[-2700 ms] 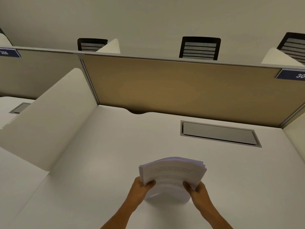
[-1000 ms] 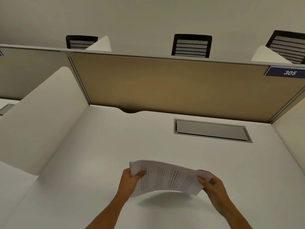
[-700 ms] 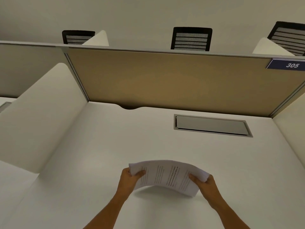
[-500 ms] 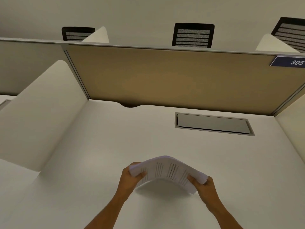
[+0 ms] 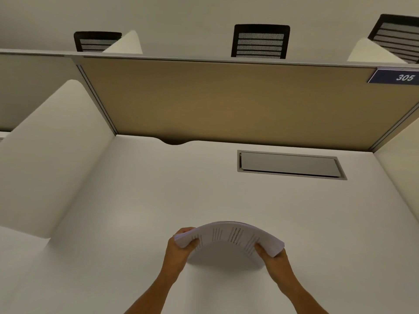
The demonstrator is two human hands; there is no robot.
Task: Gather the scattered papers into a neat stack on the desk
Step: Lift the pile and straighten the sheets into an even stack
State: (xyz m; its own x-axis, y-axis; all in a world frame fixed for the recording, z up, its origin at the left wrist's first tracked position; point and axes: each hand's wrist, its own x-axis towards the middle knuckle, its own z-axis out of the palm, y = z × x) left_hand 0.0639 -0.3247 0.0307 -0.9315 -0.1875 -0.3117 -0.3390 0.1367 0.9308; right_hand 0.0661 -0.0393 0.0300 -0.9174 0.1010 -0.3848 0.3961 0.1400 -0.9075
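Observation:
A thick stack of printed white papers (image 5: 229, 236) arches upward above the white desk (image 5: 158, 200), near its front middle. My left hand (image 5: 179, 250) grips the stack's left end, thumb on top. My right hand (image 5: 273, 261) grips its right end the same way. The sheets bow into a hump between the two hands, and a soft shadow lies on the desk beneath them. No loose sheets show elsewhere on the desk.
A grey cable hatch (image 5: 290, 164) is set into the desk at the back right. A tan partition (image 5: 215, 100) closes the back, with a white side divider (image 5: 49, 150) on the left. Black chairs (image 5: 260, 40) stand beyond the partition.
The stack went from an upright hold to a flat hold by both ends. My hands have pressed inward, and the papers bow up more strongly than half a second ago.

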